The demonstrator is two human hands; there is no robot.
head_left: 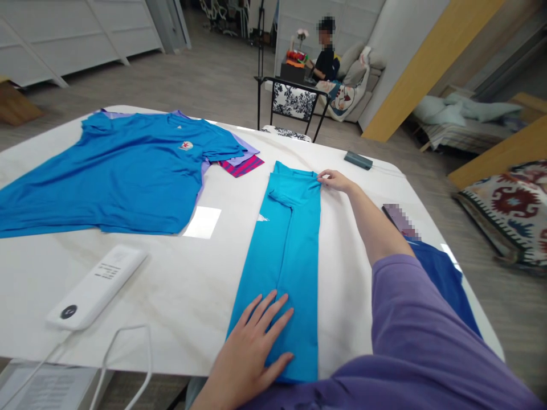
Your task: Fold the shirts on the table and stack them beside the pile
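A light blue T-shirt [301, 245] lies on the white table in front of me, folded into a long narrow strip with a sleeve turned over its upper part. My left hand [258, 341] rests flat on the strip's near end, fingers spread. At the far right corner, by the collar, my right hand [335, 180] pinches the cloth between thumb and fingers. To the left, a darker blue T-shirt [137, 171] with a small round badge is spread out. Purple cloth and a pink striped piece [243, 165] peek out beneath it.
A white power bank [98, 287] with a cable lies on the table [179, 296] at left. Along the right edge are a dark grey case [358, 160], a phone [401, 220] and navy cloth [444, 279]. Beyond stands a patterned chair [294, 105]; a person [325, 62] sits farther back.
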